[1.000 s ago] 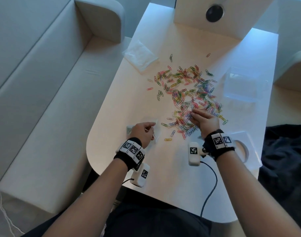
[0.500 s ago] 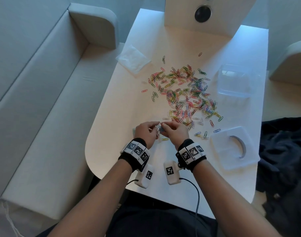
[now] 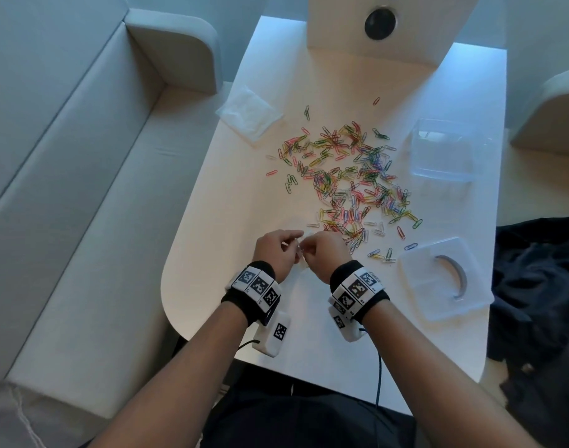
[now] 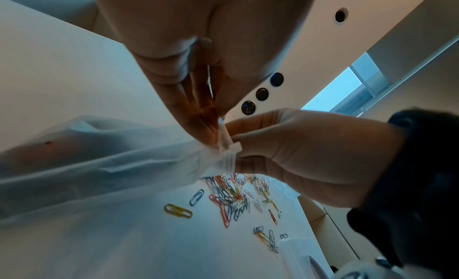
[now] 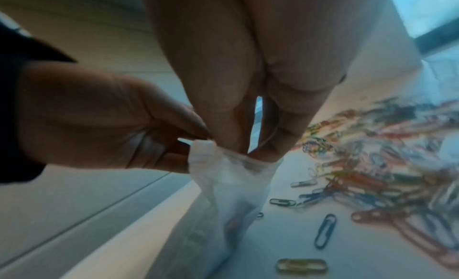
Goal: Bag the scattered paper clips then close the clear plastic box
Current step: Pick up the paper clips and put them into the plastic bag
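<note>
Both the left hand [image 3: 276,250] and the right hand [image 3: 322,253] pinch the small clear bag [image 4: 104,165] at its mouth, which may stay sealed or tear if pulled unevenly, while the paper clips [image 3: 351,179] lie just beyond the pinch.

**Table layout, hands at near edge**

We see the table [image 3: 212,221] in front of the person, with a sofa [image 3: 82,189] along its left side. The paper clips [image 3: 351,182] lie scattered across the table's middle. Left hand [image 3: 273,250] and right hand [image 3: 322,253] meet just in front of that scatter, both pinching the mouth of a small bag [image 4: 99,165] that hangs below the fingers. A second bag [image 3: 249,113] lies at the far left of the table. The clear plastic box [image 3: 445,150] sits right of the clips; its lid [image 3: 438,279] lies nearer, at the right edge. A panel [image 3: 373,27] stands at the far end.
</note>
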The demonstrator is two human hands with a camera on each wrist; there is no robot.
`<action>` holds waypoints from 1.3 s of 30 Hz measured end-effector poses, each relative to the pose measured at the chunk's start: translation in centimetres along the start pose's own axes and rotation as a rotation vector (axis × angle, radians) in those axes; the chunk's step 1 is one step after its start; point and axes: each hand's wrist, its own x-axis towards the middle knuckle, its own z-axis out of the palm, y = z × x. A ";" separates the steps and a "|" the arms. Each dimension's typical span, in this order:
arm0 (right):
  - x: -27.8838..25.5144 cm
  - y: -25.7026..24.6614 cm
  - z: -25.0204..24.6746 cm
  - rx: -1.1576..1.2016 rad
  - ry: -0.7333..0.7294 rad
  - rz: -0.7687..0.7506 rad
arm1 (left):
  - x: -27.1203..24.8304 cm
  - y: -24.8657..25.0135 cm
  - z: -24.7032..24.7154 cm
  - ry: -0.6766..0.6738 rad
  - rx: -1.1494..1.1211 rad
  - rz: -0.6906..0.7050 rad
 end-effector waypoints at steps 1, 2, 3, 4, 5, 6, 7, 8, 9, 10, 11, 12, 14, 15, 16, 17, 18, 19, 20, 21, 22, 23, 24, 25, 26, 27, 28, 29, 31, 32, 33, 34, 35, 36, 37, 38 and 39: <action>0.1 -0.1 -0.2 -0.079 -0.068 -0.024 | 0.0 0.0 0.0 -0.004 0.008 0.005; 0.1 -0.2 -0.5 -0.104 -0.123 -0.027 | 0.0 0.0 -0.1 -0.006 0.011 0.007; 0.2 -0.2 -0.8 -0.087 -0.160 -0.017 | 0.0 0.0 -0.1 -0.003 0.008 0.002; 0.3 -0.1 -1.1 -0.026 -0.174 -0.005 | 0.0 0.0 -0.1 0.004 -0.004 -0.013; 0.2 0.1 -1.6 0.075 -0.159 0.009 | 0.0 -0.1 -0.2 0.012 -0.022 -0.033; 0.2 0.5 -2.1 0.188 -0.116 0.026 | 0.0 -0.2 -0.3 0.018 -0.036 -0.061; 0.1 1.1 -2.6 0.295 -0.038 0.053 | 0.1 -0.2 -0.5 0.021 -0.043 -0.088; 0.0 2.0 -3.2 0.374 0.063 0.104 | 0.1 -0.2 -0.8 0.019 -0.040 -0.108; -0.2 3.1 -3.7 0.394 0.168 0.174 | 0.1 -0.2 -1.3 0.016 -0.034 -0.116; -0.2 4.4 -4.0 0.345 0.241 0.252 | 0.1 -0.2 -1.8 0.018 -0.032 -0.115; -0.2 5.7 -4.0 0.237 0.255 0.342 | 0.0 -0.3 -2.5 0.028 -0.029 -0.110; -0.1 6.9 -3.8 0.108 0.208 0.420 | 0.0 -0.4 -3.2 0.051 -0.022 -0.101; 0.3 8.4 -2.7 -0.069 0.089 0.466 | -0.1 -0.7 -4.7 0.111 -0.013 -0.067; 0.6 8.6 -2.0 -0.123 0.064 0.438 | -0.1 -0.9 -5.4 0.133 -0.019 -0.052; 0.9 8.8 -1.3 -0.179 0.057 0.393 | -0.1 -1.1 -6.1 0.151 -0.032 -0.040; 1.2 8.7 -0.7 -0.249 0.050 0.350 | -0.1 -1.2 -6.8 0.166 -0.047 -0.030; 1.6 8.5 -0.1 -0.312 0.038 0.318 | 0.0 -1.4 -7.5 0.183 -0.056 -0.021; 1.9 8.1 0.3 -0.363 0.031 0.296 | 0.1 -1.6 -8.1 0.203 -0.059 -0.012; 2.2 7.7 0.7 -0.395 0.032 0.270 | 0.2 -1.8 -8.6 0.226 -0.058 -0.002; 2.5 7.4 1.1 -0.415 0.042 0.238 | 0.4 -2.0 -9.1 0.247 -0.058 0.006; 2.8 7.2 1.5 -0.423 0.065 0.194 | 0.6 -2.2 -9.4 0.263 -0.061 0.009; 3.0 7.2 1.8 -0.414 0.092 0.151 | 0.9 -2.4 -9.6 0.273 -0.064 0.008; 3.3 7.2 1.9 -0.389 0.121 0.105 | 1.1 -2.5 -9.6 0.277 -0.065 0.004; 3.5 7.3 1.8 -0.359 0.136 0.073 | 1.2 -2.5 -9.6 0.275 -0.066 -0.002; 3.6 7.6 1.6 -0.325 0.149 0.050 | 1.3 -2.5 -9.4 0.268 -0.071 -0.008; 3.6 7.8 1.2 -0.280 0.155 0.051 | 1.3 -2.5 -9.2 0.255 -0.077 -0.013; 3.6 8.1 0.7 -0.232 0.171 0.057 | 1.3 -2.5 -8.8 0.240 -0.077 -0.016; 3.5 8.3 0.3 -0.184 0.197 0.076 | 1.3 -2.5 -8.4 0.222 -0.072 -0.017; 3.2 8.9 -0.6 -0.057 0.250 0.164 | 1.1 -2.6 -7.3 0.184 -0.062 -0.018; 3.0 9.5 -0.9 0.032 0.270 0.237 | 1.1 -2.6 -6.7 0.164 -0.061 -0.020; 2.7 9.9 -1.2 0.132 0.281 0.319 | 1.0 -2.6 -6.1 0.143 -0.059 -0.022; 2.5 10.3 -1.3 0.250 0.292 0.394 | 1.0 -2.7 -5.5 0.123 -0.054 -0.025; 2.1 10.5 -1.4 0.394 0.304 0.464 | 1.0 -2.7 -4.9 0.103 -0.050 -0.030; 1.7 10.6 -1.5 0.577 0.327 0.512 | 1.0 -2.8 -4.3 0.084 -0.047 -0.040; 1.3 10.3 -1.6 0.784 0.343 0.542 | 1.0 -2.8 -3.8 0.065 -0.047 -0.052; 0.8 9.6 -1.7 0.998 0.342 0.549 | 0.9 -2.8 -3.4 0.048 -0.049 -0.064; 0.4 8.7 -1.8 1.183 0.322 0.538 | 0.9 -2.8 -3.0 0.036 -0.054 -0.073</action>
